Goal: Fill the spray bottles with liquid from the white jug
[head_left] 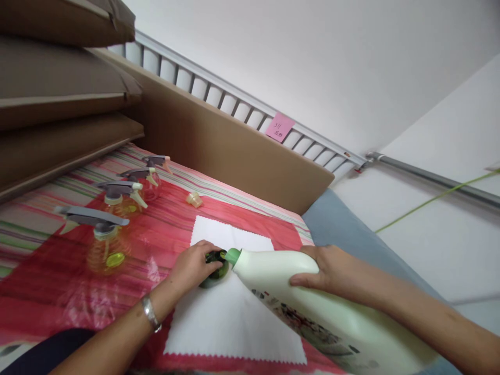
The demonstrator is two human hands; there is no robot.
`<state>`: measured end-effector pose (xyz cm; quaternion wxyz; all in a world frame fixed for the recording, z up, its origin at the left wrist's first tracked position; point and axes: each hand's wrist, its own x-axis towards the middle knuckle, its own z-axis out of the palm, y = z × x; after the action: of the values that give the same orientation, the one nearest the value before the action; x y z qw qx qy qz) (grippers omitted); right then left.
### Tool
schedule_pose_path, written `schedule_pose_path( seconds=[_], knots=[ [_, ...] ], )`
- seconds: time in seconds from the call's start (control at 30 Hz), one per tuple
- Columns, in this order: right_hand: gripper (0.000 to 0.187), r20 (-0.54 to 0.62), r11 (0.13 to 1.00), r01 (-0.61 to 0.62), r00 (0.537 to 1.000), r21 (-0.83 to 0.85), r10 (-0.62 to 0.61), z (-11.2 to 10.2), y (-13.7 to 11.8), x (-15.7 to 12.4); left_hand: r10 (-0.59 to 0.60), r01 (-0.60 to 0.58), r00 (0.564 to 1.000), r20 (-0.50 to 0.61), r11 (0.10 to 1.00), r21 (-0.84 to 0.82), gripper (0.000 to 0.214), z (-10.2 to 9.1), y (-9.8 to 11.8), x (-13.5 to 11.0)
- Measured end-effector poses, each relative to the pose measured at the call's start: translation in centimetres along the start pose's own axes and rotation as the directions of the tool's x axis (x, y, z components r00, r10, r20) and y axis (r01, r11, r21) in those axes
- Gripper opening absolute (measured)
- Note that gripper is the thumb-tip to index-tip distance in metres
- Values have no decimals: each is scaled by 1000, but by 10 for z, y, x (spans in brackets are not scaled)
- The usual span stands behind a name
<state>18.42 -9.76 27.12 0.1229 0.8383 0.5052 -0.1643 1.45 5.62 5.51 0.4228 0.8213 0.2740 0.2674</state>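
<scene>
My right hand [326,273] grips a big white bottle with a green neck [297,297], tipped over so its spout points down and left. The spout meets the mouth of a small green-tinted bottle [216,268] that stands on a white cloth [234,317]. My left hand [193,268], a metal bangle on its wrist, is wrapped round that small bottle and hides most of it.
Three clear spray bottles with grey trigger heads [105,229] stand in a row at the left on the red striped table cover [50,271]. A small clear cap [194,199] lies behind the cloth. Cardboard boxes [58,78] and a cardboard sheet [234,151] line the back.
</scene>
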Motion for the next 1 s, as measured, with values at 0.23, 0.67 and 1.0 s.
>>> schedule_pose_path(
  seconds=[0.23,0.67,1.0],
  knots=[
    [47,3,1000,-2,1000,1,2,0,0,0,3,-3,1000,-1,1000,0,28,1,-1,0],
    [48,-3,1000,11,1000,-6,-11,3,4,1,10,-10,1000,6,1000,-19,29,-1,1,0],
    [44,2,1000,22,1000,14,-22,1,4,1,30,-29,1000,7,999,-18,28,0,-1,1]
  ],
)
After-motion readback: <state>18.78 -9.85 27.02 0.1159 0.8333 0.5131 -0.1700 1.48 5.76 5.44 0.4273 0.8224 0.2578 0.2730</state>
